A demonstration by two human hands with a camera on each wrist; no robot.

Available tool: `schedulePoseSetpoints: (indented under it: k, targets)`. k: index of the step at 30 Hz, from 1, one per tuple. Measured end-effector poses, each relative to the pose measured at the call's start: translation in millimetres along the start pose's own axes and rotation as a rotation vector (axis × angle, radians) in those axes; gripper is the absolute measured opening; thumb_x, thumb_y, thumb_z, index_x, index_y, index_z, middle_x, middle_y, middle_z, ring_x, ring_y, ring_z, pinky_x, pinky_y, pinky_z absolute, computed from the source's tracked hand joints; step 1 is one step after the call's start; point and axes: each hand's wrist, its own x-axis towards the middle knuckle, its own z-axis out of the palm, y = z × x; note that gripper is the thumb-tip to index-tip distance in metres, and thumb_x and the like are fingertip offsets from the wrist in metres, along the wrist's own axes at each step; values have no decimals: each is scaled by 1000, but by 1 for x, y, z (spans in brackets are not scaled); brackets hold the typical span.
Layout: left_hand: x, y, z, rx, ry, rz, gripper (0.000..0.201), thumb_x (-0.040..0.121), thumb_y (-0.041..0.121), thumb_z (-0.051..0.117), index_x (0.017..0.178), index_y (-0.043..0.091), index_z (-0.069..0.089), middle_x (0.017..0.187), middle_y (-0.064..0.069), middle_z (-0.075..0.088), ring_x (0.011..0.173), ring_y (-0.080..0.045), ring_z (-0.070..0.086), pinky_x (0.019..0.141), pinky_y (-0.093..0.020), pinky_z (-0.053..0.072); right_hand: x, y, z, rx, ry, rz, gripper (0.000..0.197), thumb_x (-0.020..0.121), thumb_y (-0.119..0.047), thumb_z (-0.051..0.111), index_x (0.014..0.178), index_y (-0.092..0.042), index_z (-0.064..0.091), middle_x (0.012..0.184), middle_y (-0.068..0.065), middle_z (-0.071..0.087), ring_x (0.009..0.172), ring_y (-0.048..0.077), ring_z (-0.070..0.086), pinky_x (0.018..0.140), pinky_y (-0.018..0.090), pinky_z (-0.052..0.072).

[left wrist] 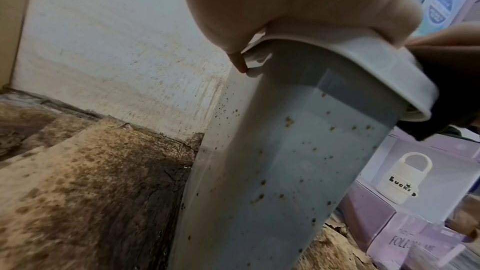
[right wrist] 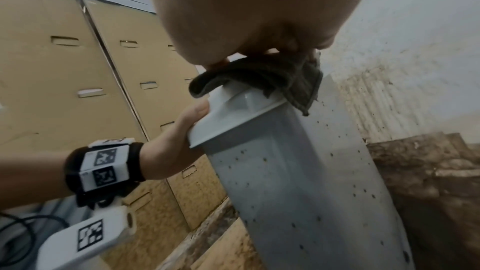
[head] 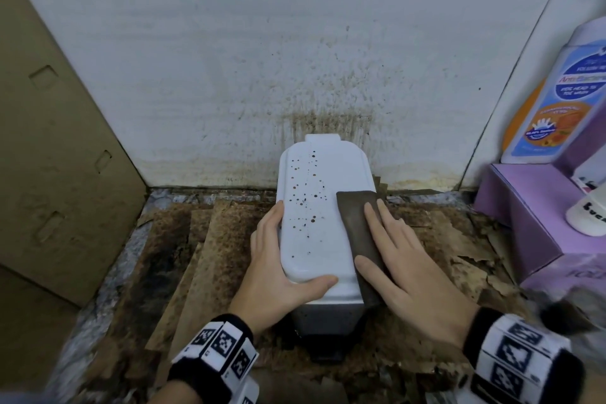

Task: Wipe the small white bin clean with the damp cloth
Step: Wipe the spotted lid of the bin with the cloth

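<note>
The small white bin (head: 314, 207) stands against the wall, its lid speckled with brown spots. My left hand (head: 278, 259) grips the lid's near left edge, thumb on top and fingers down the side. In the left wrist view the left hand's fingers (left wrist: 239, 63) curl under the lid's rim above the spotted bin body (left wrist: 298, 161). A dark brown cloth (head: 352, 213) lies along the lid's right side. My right hand (head: 383, 239) presses flat on it with straight fingers. In the right wrist view the cloth (right wrist: 259, 77) drapes over the lid's edge of the bin (right wrist: 298, 182).
A stained white wall (head: 262, 59) is right behind the bin. A tall cardboard box (head: 49, 141) stands at the left. Purple boxes (head: 524, 223), a wash bottle (head: 557, 92) and a small white container (head: 587, 213) crowd the right. Stained, torn cardboard (head: 196, 256) covers the floor.
</note>
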Motion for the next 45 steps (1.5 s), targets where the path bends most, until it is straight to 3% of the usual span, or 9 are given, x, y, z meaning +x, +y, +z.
schedulePoseSetpoints:
  k: [3, 6, 12, 17, 20, 28, 36, 42, 45]
  targets:
    - [0, 0, -1, -10, -5, -5, 123, 60, 65, 83, 156, 38, 13, 158, 27, 15, 149, 2, 11, 120, -32, 23, 15, 5, -3, -34, -11, 5, 83, 95, -73, 15, 159, -30, -16, 166, -10, -24, 151, 4, -25, 126, 33, -7]
    - [0, 0, -1, -20, -10, -3, 122, 59, 66, 84, 156, 39, 14, 158, 27, 16, 150, 0, 12, 120, -36, 25, 37, 7, -12, -56, -74, 54, 82, 99, -68, 21, 159, -27, -17, 166, -6, -24, 153, 11, -19, 122, 29, -7]
    - [0, 0, -2, -43, -24, -4, 118, 59, 65, 85, 149, 53, 10, 151, 39, 10, 149, 2, 13, 118, -31, 25, 101, 20, -35, -88, -172, 120, 82, 100, -63, 20, 159, -19, -16, 167, 6, -20, 155, 25, -11, 123, 40, 0]
    - [1, 0, -2, -26, -28, -9, 122, 59, 66, 84, 154, 44, 11, 153, 37, 10, 148, 7, 9, 116, -27, 21, 127, 26, -41, -161, -165, 124, 80, 102, -61, 18, 159, -16, -15, 168, 12, -17, 155, 29, -5, 123, 41, 3]
    - [0, 0, -2, -23, -32, -4, 122, 58, 68, 83, 154, 44, 11, 154, 35, 10, 148, 8, 8, 114, -25, 20, 125, 31, -37, -103, -156, 114, 80, 103, -61, 20, 159, -17, -16, 168, 9, -18, 155, 25, -10, 124, 41, 0]
    - [0, 0, -1, -28, -18, -11, 123, 58, 66, 84, 155, 41, 13, 156, 32, 12, 148, 5, 9, 115, -27, 22, 79, 32, -18, -13, -130, 54, 95, 87, -84, 8, 157, -27, -22, 166, -4, -25, 153, 17, -23, 127, 48, -2]
    - [0, 1, 1, -27, -3, -9, 126, 57, 67, 85, 157, 38, 13, 159, 27, 14, 151, 1, 10, 119, -29, 21, -6, -9, -2, -65, -35, 12, 79, 98, -67, 13, 156, -30, -23, 159, -14, -38, 144, 0, -37, 118, 20, -20]
    - [0, 1, 0, -15, -3, -7, 124, 59, 69, 82, 157, 39, 12, 159, 29, 14, 150, 3, 9, 117, -28, 21, 4, -18, -7, -148, -55, 18, 82, 97, -67, 12, 157, -24, -22, 162, -5, -33, 144, 5, -37, 112, 16, -25]
    - [0, 0, 0, -17, -5, -8, 123, 59, 67, 83, 156, 40, 12, 158, 29, 14, 150, 3, 10, 117, -29, 22, 24, -16, -18, -190, -99, 50, 81, 101, -62, 16, 158, -17, -19, 166, 4, -23, 150, 13, -25, 117, 24, -17]
